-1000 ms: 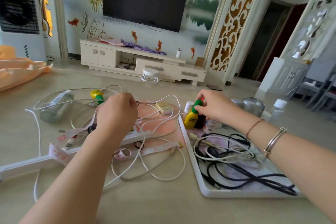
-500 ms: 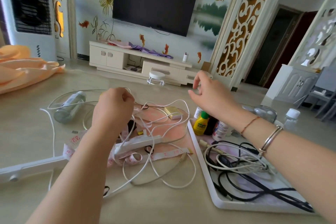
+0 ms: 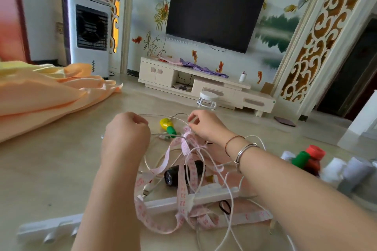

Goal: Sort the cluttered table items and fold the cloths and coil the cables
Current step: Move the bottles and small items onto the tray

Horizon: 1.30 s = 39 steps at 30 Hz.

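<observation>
Both hands gripped the white cable (image 3: 184, 120), left hand (image 3: 126, 130) fisted, right hand (image 3: 206, 126) pinching, lifting it free of the measuring tape (image 3: 183, 171).

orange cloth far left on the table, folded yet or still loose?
Still loose. The orange cloth lies in a rumpled heap with uneven ridges and no squared edges; neither hand is on it.

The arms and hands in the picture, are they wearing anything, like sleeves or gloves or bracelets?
No sleeves and no gloves: both arms are bare as far as the picture shows. The left hand and its wrist wear nothing. The wrist behind the right hand has two bracelets: a thin reddish-brown string bracelet and, just behind it, a shiny silver bangle. I see no rings or watch.
</observation>
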Available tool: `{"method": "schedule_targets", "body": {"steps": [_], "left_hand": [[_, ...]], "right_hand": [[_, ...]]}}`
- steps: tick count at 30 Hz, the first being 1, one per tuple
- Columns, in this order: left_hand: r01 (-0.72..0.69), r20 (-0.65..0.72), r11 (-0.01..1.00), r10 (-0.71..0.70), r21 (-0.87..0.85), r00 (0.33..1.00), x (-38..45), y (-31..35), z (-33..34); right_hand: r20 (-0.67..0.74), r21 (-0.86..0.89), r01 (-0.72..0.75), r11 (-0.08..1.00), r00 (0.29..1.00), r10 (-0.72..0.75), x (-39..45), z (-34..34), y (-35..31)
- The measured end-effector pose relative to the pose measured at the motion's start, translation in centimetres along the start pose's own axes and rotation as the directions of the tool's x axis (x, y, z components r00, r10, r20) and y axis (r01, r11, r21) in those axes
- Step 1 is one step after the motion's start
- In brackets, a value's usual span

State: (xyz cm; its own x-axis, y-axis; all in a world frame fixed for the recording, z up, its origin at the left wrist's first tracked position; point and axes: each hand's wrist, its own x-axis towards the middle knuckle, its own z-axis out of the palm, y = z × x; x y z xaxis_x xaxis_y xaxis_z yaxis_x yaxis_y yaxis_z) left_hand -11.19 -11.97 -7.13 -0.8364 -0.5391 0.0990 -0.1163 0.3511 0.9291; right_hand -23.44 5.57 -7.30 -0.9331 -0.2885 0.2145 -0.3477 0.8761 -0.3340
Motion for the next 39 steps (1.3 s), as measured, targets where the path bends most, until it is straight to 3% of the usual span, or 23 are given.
{"method": "schedule_targets", "body": {"steps": [3, 6, 8, 12, 18, 21, 24, 28, 34, 39], "left_hand": [[0.044, -0.004, 0.999, -0.044, -0.006, 0.999, 0.4, -0.4, -0.5], [0.052, -0.008, 0.999, -0.052, 0.015, 0.999, 0.5, -0.5, -0.5], [0.049, -0.011, 0.999, -0.049, 0.018, 0.999, 0.3, -0.5, -0.5], [0.046, -0.003, 0.999, -0.046, 0.023, 0.999, -0.4, -0.4, -0.4], [-0.113, -0.005, 0.993, 0.113, 0.016, 0.994, -1.6, 1.2, 0.9], [-0.22, 0.061, 0.973, 0.216, 0.063, 0.974, -3.3, 2.2, 2.4], [-0.329, 0.147, 0.937, 0.311, 0.118, 0.939, -5.5, 3.2, 4.2], [-0.436, 0.24, 0.886, 0.393, 0.161, 0.888, -7.8, 4.0, 5.9], [-0.48, 0.261, 0.85, 0.423, 0.218, 0.868, -8.2, 3.9, 6.8], [-0.507, 0.272, 0.833, 0.447, 0.221, 0.853, -8.0, 3.6, 7.4]], "right_hand": [[0.031, 0.057, 0.01, 0.998, 0.999, -0.012, 1.4, 1.4, -1.9], [0.17, -0.068, -0.019, 0.997, 0.985, 0.031, 1.7, 2.0, -3.9], [0.184, -0.158, -0.037, 0.987, 0.981, 0.066, 1.8, 2.4, -4.2], [0.077, -0.149, -0.103, 0.983, 0.99, 0.116, 1.5, 1.7, -3.8], [-0.194, 0.258, -0.022, 0.966, 0.978, 0.074, -2.5, -5.6, -2.7], [-0.287, 0.314, 0.045, 0.949, 0.957, 0.05, -6.5, -10.0, -0.7], [-0.27, 0.233, 0.035, 0.972, 0.962, 0.03, -11.8, -13.9, 2.2], [-0.087, 0.015, -0.035, 0.999, 0.996, 0.036, -17.4, -17.0, 6.2], [0.133, -0.19, -0.058, 0.98, 0.988, 0.084, -20.8, -18.9, 9.4], [0.155, -0.346, -0.011, 0.938, 0.985, 0.069, -20.7, -17.2, 10.2]]}}
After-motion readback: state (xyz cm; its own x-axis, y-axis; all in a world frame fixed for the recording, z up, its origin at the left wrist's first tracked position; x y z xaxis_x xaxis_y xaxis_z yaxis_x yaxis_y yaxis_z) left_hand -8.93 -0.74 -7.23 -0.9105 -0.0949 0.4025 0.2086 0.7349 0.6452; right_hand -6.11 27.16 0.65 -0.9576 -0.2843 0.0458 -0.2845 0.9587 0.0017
